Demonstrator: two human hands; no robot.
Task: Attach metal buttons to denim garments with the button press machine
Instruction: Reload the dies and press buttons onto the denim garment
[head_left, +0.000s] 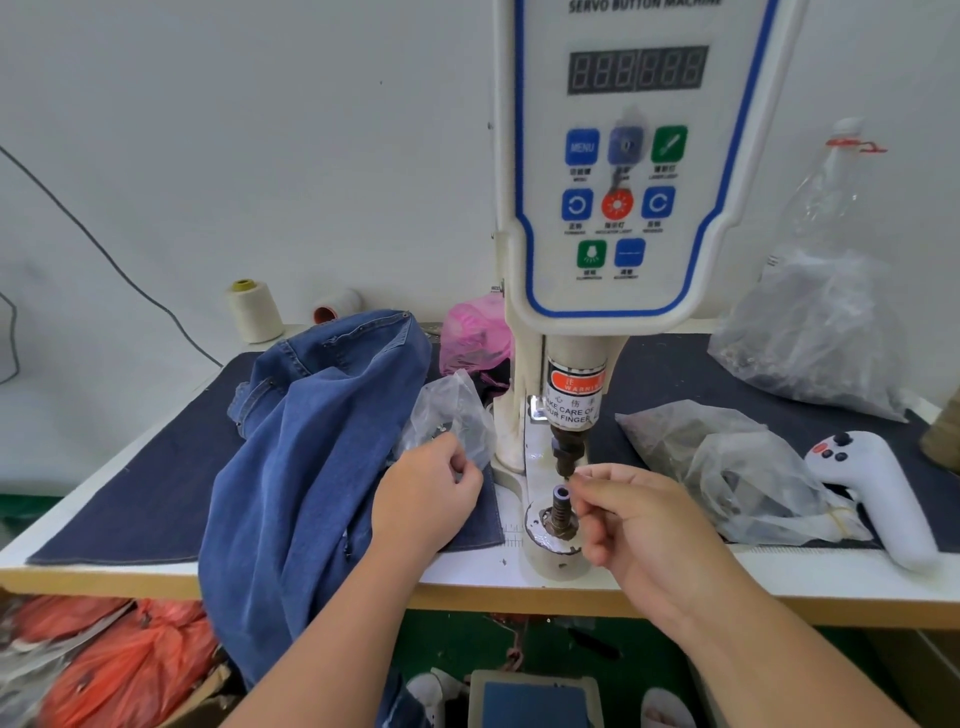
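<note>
At the press (566, 447), right hand (644, 525) pinches something small beside the lower die (562, 493): loading step, likely. Left hand (431, 493) curled at bag (457, 415), contents unclear. Denim (311, 441) left, needs positioning next.

Single head-worn wide-angle view, facing forward and down, close to the button press machine (618, 218), desk (156, 564) edge just below

Garment workshop: button press machine (618, 208), denim (311, 441)
</note>
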